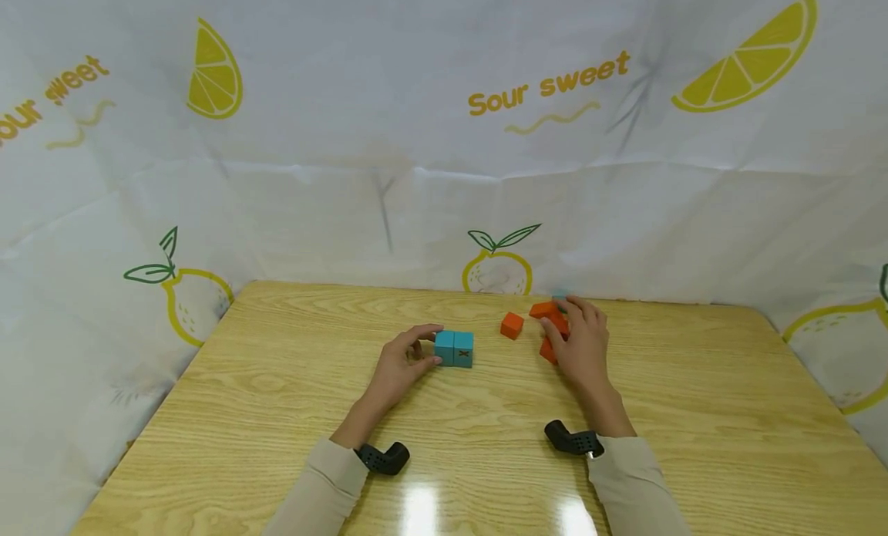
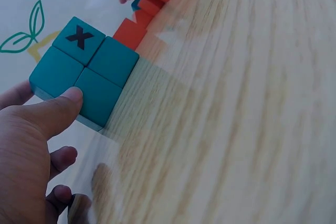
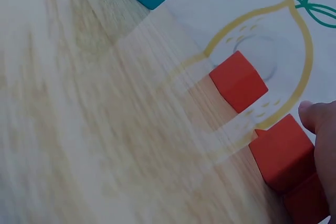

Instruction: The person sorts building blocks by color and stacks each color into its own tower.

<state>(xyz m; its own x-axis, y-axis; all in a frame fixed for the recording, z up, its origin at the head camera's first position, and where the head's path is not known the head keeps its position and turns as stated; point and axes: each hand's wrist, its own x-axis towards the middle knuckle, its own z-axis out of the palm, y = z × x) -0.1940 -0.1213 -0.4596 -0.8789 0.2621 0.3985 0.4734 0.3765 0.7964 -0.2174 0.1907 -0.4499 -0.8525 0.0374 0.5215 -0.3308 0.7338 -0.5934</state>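
Note:
My left hand (image 1: 398,370) grips the left side of a block of several blue cubes (image 1: 444,348) standing on the table, thumb in front and fingers behind. The left wrist view shows these cubes (image 2: 107,88) set two by two, with a dark X on the upper one; the thumb (image 2: 71,98) presses a lower cube. My right hand (image 1: 584,347) reaches over a cluster of orange-red blocks (image 1: 548,351), its thumb on the near side and fingers on the far side. Whether it pinches one, I cannot tell. The palm hides part of the cluster.
A single orange-red cube (image 1: 512,325) lies between the blue cubes and the cluster. Behind the right fingers a bit of another blue block (image 1: 559,298) shows. A white cloth (image 1: 333,212) with lemon prints hangs along the back edge of the wooden table (image 1: 277,412).

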